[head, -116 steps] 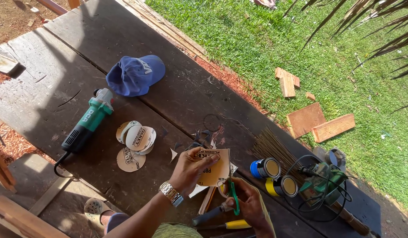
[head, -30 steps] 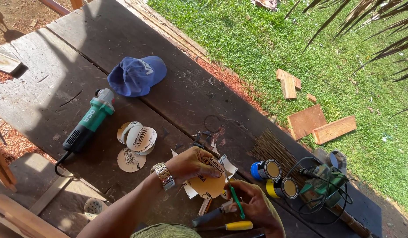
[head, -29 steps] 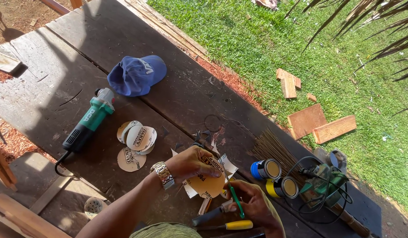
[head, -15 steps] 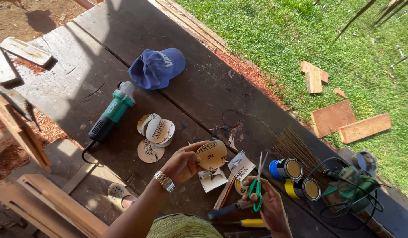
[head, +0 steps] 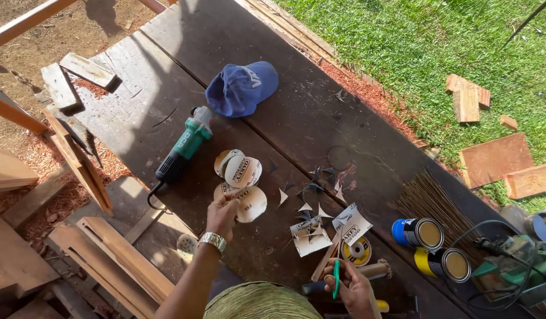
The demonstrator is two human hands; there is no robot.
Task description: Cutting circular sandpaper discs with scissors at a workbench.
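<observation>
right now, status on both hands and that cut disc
Left hand holds round sandpaper disc over the disc pile. Right hand grips green scissors, low near the bench edge. Paper offcuts lie between them.

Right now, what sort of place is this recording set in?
Probably an outdoor woodworking spot beside a lawn. A dark plank workbench carries an angle grinder, cut sanding discs and two tins; wood offcuts lie on the grass.
</observation>
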